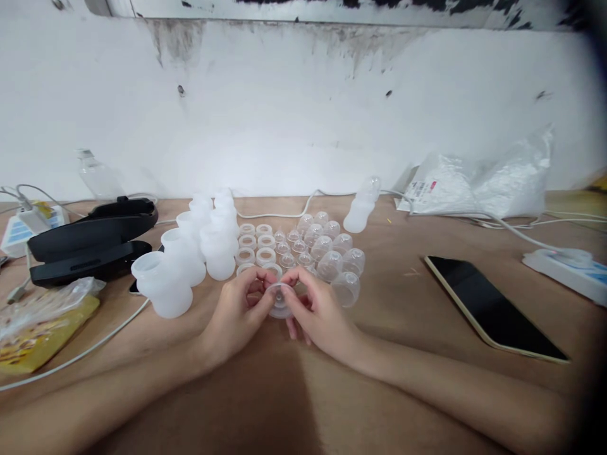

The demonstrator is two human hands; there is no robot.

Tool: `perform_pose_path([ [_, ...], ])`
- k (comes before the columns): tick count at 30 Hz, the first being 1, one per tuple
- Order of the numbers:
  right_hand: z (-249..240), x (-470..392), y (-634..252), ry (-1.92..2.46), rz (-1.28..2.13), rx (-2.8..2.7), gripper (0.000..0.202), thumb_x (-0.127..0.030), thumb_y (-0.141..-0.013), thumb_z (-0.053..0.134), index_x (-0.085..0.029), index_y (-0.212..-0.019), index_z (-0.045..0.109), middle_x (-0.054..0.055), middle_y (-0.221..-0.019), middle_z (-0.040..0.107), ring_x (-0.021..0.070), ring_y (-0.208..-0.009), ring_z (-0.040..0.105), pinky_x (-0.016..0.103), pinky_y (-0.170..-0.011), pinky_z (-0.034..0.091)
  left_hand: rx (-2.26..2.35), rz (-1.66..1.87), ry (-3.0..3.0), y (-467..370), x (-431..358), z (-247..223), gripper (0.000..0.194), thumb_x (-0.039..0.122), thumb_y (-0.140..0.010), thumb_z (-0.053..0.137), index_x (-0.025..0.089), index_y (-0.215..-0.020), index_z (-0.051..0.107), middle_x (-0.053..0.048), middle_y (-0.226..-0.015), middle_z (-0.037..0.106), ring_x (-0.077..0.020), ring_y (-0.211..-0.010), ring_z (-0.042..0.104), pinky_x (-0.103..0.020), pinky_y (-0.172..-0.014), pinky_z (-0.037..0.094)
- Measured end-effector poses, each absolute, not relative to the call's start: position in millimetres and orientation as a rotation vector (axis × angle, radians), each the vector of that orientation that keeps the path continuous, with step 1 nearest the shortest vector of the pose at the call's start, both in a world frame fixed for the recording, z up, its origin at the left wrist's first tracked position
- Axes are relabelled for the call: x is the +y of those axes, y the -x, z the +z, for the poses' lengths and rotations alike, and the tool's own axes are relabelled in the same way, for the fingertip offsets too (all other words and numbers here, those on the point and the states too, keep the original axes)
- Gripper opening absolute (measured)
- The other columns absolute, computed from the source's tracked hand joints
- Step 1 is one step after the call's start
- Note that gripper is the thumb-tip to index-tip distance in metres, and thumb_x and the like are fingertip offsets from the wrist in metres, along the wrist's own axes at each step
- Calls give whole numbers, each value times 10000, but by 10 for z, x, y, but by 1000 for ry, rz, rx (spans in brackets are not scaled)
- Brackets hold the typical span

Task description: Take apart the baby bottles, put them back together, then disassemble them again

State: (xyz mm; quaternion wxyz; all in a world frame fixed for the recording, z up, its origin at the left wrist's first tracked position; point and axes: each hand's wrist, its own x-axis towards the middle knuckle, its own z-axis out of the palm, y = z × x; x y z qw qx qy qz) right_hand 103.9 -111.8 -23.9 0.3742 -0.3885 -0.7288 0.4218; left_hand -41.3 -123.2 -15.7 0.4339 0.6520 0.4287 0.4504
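Translucent round plastic-looking disc with a raised centre (279,308) is sitting directly between the person's fingertips, just above the brown tabletop (265,404) or resting on it; from where I'm standing, I can't tell which. The left hand (239,306) is pinching its left edge and the right hand (317,306) is pinching its right edge, so neither is lying nearer. Both thumbs are pressing close together over its upper rim, the remaining fingers curling narrowly behind and beneath. Being round, it is showing no long axis; its face is seemingly tipping up toward the person. Whether one piece or two nested ones are being held, I can't make out.

Just beyond the disc, whitish flat plastic rings (266,261) are lying in two columns, slightly to its left. Small clear nipple-shaped pieces (287,261) are standing beyond it, slightly to its right, and clear domed caps (331,265) are clustering farther right of them. Milky white waisted bottles (165,292) are standing left of the disc, while one capped milky bottle (359,215) is standing well beyond it, to the right.
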Motion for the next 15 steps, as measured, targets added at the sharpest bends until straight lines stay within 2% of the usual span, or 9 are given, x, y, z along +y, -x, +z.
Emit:
perform_pose_path([
  [3,-228,-1114,-1042,1022,1016,-1915,73,-262,-855,382,-205,-818,408,-99,-397,429,32,-271,386,100,-262,257,1065,1107,-1620,408,-1219,-152,89,223,-801,493,139,-798,463,-7,-744,534,-101,-683,527,-202,-588,424],
  [6,-219,-1090,-1064,1018,1035,-1928,90,-287,-857,376,-208,-835,411,-87,-435,455,39,-283,394,113,-260,285,1043,1086,-1635,427,-1193,-145,97,237,-804,490,146,-811,458,-8,-761,538,-108,-705,541,-213,-613,435],
  [9,-201,-1057,-1094,962,1042,-1910,121,-309,-843,395,-209,-899,434,-16,-668,533,81,-479,538,141,-306,401,1022,1051,-1664,478,-1159,-132,127,264,-798,503,167,-850,440,-9,-805,551,-117,-725,561,-233,-638,457],
  [11,-187,-1042,-1113,943,980,-1918,137,-284,-819,434,-215,-938,443,28,-856,518,113,-660,573,165,-378,471,1073,1027,-1719,522,-1138,-120,148,267,-775,533,175,-843,438,-9,-823,557,-124,-737,567,-236,-638,465],
  [13,-177,-1036,-1126,963,887,-1955,145,-243,-795,465,-219,-936,444,37,-918,497,127,-736,561,188,-446,502,1157,1008,-1810,560,-1123,-109,133,250,-756,548,175,-808,451,-5,-817,562,-122,-735,562,-227,-631,464],
  [15,-176,-1036,-1129,992,801,-1994,127,-206,-780,476,-218,-901,441,29,-883,502,134,-748,553,210,-498,509,1220,992,-1908,583,-1117,-100,99,226,-752,540,176,-790,464,0,-819,571,-110,-705,552,-217,-617,458],
])
